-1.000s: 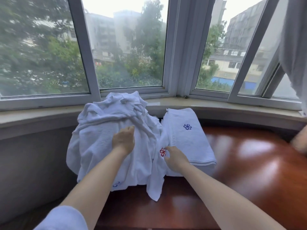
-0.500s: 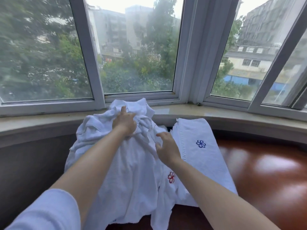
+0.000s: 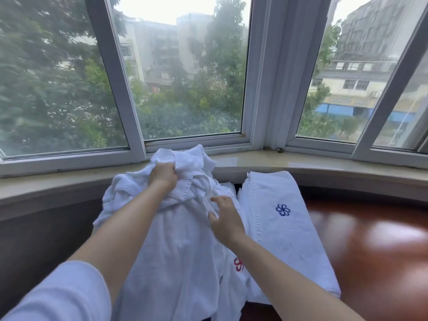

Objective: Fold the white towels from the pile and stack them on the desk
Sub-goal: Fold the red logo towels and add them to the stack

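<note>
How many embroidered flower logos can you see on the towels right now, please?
2: a blue flower logo on the folded towel at right, and a red flower logo on the pile, beside the right forearm. Folds may hide others.

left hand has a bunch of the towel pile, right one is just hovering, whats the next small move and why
Probably bring the right hand onto the crumpled white towel pile to pinch an edge, since the left hand already grips a bunch at the top and the folded white towel with a blue flower lies alongside.

Bare desk point(image 3: 375, 246) lies open rightward; towel pile point(image 3: 176, 246), folded towel point(image 3: 284, 239) and windowsill point(image 3: 324, 162) block elsewhere.
</note>
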A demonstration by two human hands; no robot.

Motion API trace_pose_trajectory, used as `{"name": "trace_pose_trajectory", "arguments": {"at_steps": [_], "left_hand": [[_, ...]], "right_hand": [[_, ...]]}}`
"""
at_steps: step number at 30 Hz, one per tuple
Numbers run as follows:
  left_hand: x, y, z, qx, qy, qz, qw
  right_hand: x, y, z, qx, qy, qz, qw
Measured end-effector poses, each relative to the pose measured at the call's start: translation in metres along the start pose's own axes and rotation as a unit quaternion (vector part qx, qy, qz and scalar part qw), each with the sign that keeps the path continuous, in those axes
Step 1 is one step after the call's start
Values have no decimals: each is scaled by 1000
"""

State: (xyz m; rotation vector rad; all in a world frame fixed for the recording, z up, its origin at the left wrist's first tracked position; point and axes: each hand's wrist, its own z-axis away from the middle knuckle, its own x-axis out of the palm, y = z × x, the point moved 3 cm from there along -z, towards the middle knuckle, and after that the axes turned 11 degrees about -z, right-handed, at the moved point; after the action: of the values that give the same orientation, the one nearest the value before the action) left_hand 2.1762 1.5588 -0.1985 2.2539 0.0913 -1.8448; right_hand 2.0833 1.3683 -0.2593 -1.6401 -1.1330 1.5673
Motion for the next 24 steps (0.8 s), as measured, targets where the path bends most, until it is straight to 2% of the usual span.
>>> {"name": "trace_pose_trajectory", "arguments": {"at_steps": [5, 7, 10, 13, 15, 19, 21, 24], "left_hand": [[-5, 18, 24, 33, 91, 81, 992], [-12, 29, 40, 54, 55, 181, 980], [-29, 27, 76, 69, 21, 333, 940], [-46, 11, 107, -13, 46, 476, 878], [-53, 8, 128, -61, -7, 557, 828], [-68, 8, 169, -33, -197, 634, 747], [-75, 5, 179, -51, -209, 639, 739], [-75, -10, 180, -133, -96, 601, 783]], "right_hand": [[-9, -2, 16, 1, 2, -5, 1000], [-15, -7, 18, 2, 13, -1, 1000], [-19, -18, 20, -5, 24, 10, 1000], [-15, -32, 24, -18, 22, 31, 999], [-7, -40, 31, -21, 9, 54, 998], [5, -52, 45, -24, 32, 89, 995], [4, -61, 50, -50, 68, 45, 995], [-5, -72, 61, -31, 97, -137, 985]]}}
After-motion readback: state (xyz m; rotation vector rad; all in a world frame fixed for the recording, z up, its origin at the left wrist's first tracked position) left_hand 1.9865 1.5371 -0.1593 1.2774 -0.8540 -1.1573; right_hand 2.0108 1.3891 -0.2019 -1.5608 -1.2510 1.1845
